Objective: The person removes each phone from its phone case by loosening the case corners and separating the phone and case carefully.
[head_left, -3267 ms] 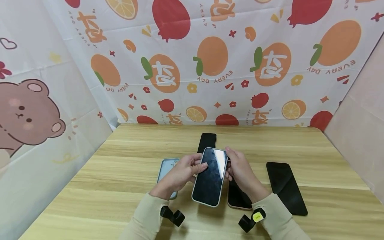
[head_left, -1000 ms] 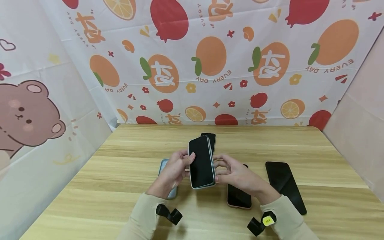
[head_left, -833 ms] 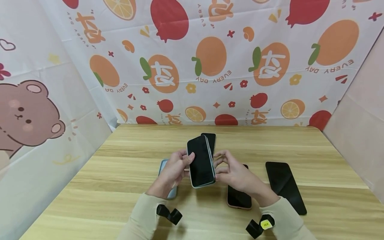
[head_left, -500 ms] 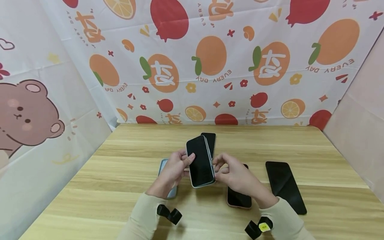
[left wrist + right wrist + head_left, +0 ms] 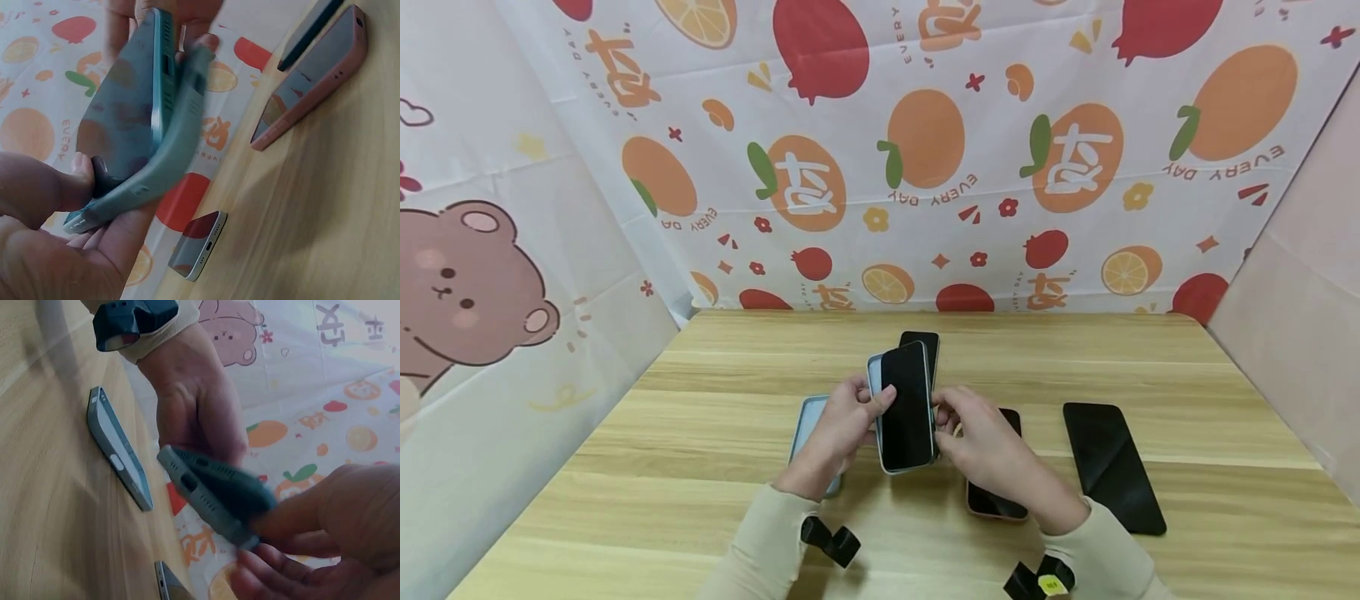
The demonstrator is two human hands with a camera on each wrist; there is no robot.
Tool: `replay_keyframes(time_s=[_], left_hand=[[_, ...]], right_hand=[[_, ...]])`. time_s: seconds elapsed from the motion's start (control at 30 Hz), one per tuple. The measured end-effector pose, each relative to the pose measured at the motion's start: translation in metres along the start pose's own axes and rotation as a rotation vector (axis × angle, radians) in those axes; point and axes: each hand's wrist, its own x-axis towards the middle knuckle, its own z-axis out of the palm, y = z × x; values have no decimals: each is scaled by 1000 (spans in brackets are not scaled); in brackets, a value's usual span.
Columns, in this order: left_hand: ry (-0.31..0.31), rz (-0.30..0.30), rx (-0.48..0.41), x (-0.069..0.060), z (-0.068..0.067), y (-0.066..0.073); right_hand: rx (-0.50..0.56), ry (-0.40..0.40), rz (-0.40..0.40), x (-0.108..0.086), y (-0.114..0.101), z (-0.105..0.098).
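Observation:
A dark phone point(image 5: 907, 412) is tilted inside a pale blue-green case point(image 5: 178, 147) that is bent away from its lower edge, so a gap shows between them. My left hand point(image 5: 842, 425) grips phone and case from the left, its thumb over the screen side. At their right edge, the curled fingers of my right hand point(image 5: 985, 442) pinch the case near its lower corner. The right wrist view shows the case edge point(image 5: 203, 500) standing apart from the phone point(image 5: 240, 481). Part of the case is hidden behind the phone.
A light blue case point(image 5: 807, 425) lies left, partly under my left forearm. A small phone point(image 5: 922, 342) lies behind the held one, a pink-edged phone point(image 5: 996, 498) under my right hand, a large black phone point(image 5: 1114, 467) at right. A patterned cloth point(image 5: 925, 250) hangs behind the table point(image 5: 662, 500).
The phone has shifted right relative to the case, baring a strip of the case's inside along the left. My right hand's fingers have curled in closer at the right edge.

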Motion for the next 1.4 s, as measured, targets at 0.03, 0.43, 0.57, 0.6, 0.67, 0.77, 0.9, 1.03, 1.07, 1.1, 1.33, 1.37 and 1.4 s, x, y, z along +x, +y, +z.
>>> replay_keyframes(time_s=[0.03, 0.43, 0.57, 0.6, 0.67, 0.77, 0.9, 1.03, 1.07, 1.1, 1.33, 1.37, 1.4], left_hand=[[9, 8, 4, 0, 1, -1], [67, 14, 35, -1, 4, 1], [25, 32, 57, -5, 2, 7], [7, 39, 61, -6, 2, 9], [-33, 50, 75, -8, 0, 11], [-87, 45, 110, -10, -2, 14], [-104, 25, 152, -12, -5, 15], [-88, 14, 159, -14, -9, 17], [-81, 12, 166, -14, -11, 18], [-74, 10, 171, -15, -12, 19], [-25, -3, 244, -18, -21, 19], [-25, -2, 252, -19, -22, 18], [-25, -4, 262, -19, -23, 17]], right_hand=[[7, -2, 3, 0, -1, 0], [354, -129, 194, 4, -3, 0], [399, -126, 221, 5, 4, -4], [415, -128, 223, 5, 6, -6], [438, -135, 225, 5, 10, -9], [452, -158, 207, 4, 14, -13], [434, -170, 186, 4, 19, -16], [411, -165, 179, 4, 23, -21], [404, -161, 179, 5, 24, -23], [402, -159, 176, 5, 25, -24], [378, -116, 190, 10, 34, -36], [382, -109, 198, 11, 36, -37], [384, -97, 213, 13, 38, -38]])
